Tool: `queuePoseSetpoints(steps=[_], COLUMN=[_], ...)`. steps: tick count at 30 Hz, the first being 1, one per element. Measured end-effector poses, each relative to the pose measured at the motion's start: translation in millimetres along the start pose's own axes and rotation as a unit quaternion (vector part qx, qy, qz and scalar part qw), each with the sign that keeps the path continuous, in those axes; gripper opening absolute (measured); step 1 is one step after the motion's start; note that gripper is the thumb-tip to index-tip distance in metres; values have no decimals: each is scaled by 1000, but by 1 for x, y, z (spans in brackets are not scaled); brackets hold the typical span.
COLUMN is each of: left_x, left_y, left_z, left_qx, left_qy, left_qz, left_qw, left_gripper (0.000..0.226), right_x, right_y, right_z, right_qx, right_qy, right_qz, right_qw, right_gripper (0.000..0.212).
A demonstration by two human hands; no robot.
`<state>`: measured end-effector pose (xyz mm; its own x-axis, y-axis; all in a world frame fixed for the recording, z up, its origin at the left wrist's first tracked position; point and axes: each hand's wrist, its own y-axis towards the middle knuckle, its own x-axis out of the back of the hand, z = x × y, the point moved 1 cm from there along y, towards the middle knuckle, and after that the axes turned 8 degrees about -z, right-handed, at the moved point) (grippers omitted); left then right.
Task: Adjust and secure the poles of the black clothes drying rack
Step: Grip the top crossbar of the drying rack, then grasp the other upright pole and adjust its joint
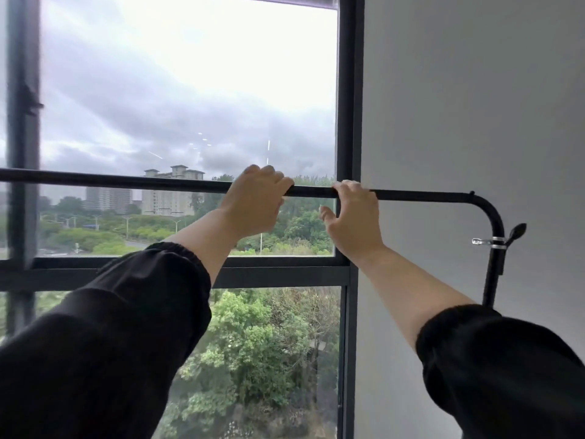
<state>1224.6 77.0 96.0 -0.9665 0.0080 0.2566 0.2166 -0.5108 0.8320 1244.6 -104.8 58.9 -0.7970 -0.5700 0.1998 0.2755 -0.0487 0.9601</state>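
Note:
The black drying rack's top pole (126, 182) runs level across the view, a thicker tube on the left and a thinner one (421, 195) on the right. The thin tube bends down at a rounded corner (493, 213) into an upright post (493, 274). My left hand (253, 201) is wrapped over the pole where thick meets thin. A little to its right, my right hand (354, 213) has its fingers hooked over the thin tube, thumb spread below. A clamp with a black lever and clear knob (500, 242) sits on the post.
Behind the pole is a large dark-framed window (346, 122) looking out on trees and buildings. A plain grey wall (474, 90) fills the right side, close behind the rack's corner. Black sleeves cover both forearms at the bottom.

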Motion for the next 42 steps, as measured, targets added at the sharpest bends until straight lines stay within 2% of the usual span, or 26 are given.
queuePoseSetpoints(steps=[3,6,12,17,25,33,42], left_x=[6,17,31,57,132,218,234], left_y=[-38,-77,-150,-211,-333,-457,-551], left_z=[9,11,22,47,115,198,283], left_qx=[18,41,158,245,374,466,551], left_qy=[36,50,-34,-30,-2,29,-1], left_qz=[30,57,123,145,191,243,240], left_qw=[999,996,979,958,907,850,799], left_gripper=[67,76,77,72,61,52,46], right_x=[-9,-20,-47,-71,-113,-145,-215], right_y=[-36,-56,-78,-100,-161,-207,-263], right_z=[11,28,92,156,293,437,549], right_qx=[7,-6,21,10,22,49,56], right_qy=[13,37,87,140,201,249,260], right_qz=[24,44,146,216,280,313,380], right_qw=[1000,998,985,966,939,915,886], right_gripper=[61,64,66,70,65,61,57])
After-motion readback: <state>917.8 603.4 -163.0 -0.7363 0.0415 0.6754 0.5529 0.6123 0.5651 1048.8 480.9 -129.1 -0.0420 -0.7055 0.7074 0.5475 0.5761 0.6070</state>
